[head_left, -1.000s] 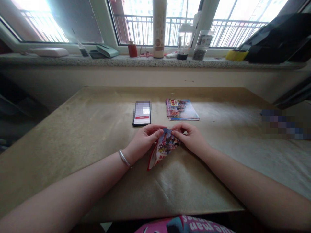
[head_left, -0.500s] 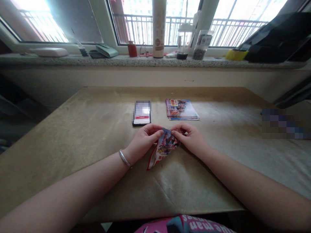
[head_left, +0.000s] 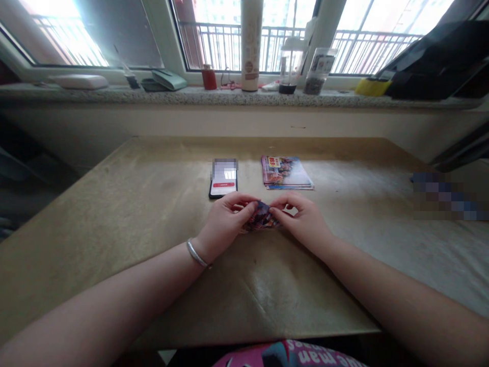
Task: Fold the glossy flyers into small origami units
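The left grip [head_left: 225, 220] and the right grip [head_left: 302, 219] met over the desk [head_left: 114, 214], both pinched shut on a small folded leaflet [head_left: 262, 220]. The leaflet sat between the two grips. Its left end was tucked under the left thumb and fingers, and its right corner was nipped by the right fingertips. Whether it rested on the desk or was lifted just off it could not be told.

The leaflet looked like thin glossy printed paper: very light, limp where unfolded and stiffer along the creased layers. It would likely slip a little between dry fingertips and crumple or tear if squeezed hard. The safest hold seemed to be at the folded edges and corners, with thumb and forefinger pressing flat against the layers, much as both grips were placed.

A phone [head_left: 223, 182] with a lit screen lay just beyond the left grip. A stack of leaflets [head_left: 286, 173] in the same print lay flat just beyond the right grip, apart from it. A silver bangle [head_left: 197, 253] circled the wrist behind the left grip.
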Action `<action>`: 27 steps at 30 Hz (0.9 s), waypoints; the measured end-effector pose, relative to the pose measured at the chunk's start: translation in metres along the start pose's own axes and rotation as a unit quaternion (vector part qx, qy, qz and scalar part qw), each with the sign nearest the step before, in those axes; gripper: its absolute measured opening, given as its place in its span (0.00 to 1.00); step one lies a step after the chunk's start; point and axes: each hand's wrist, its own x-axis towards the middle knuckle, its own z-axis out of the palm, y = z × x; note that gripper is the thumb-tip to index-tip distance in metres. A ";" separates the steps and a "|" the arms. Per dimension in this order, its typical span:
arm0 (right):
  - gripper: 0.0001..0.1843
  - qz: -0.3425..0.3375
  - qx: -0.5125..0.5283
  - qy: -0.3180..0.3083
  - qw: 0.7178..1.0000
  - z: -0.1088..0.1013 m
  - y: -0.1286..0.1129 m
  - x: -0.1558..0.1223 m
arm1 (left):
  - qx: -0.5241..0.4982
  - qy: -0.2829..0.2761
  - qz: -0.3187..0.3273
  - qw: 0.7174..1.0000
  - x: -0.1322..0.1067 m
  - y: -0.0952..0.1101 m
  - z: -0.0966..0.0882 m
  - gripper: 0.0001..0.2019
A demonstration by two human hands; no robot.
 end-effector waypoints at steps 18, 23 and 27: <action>0.02 0.003 0.056 0.013 0.998 0.002 -0.003 -0.007 | 0.029 0.008 0.052 0.998 -0.008 0.006 0.006 0.08; 0.03 -0.009 0.043 0.011 0.999 0.002 -0.002 -0.008 | 0.005 0.010 0.039 0.999 -0.009 0.008 0.008 0.08; 0.03 -0.022 0.030 0.008 0.999 0.001 -0.004 -0.009 | -0.021 0.003 0.020 1.000 -0.009 0.007 0.009 0.09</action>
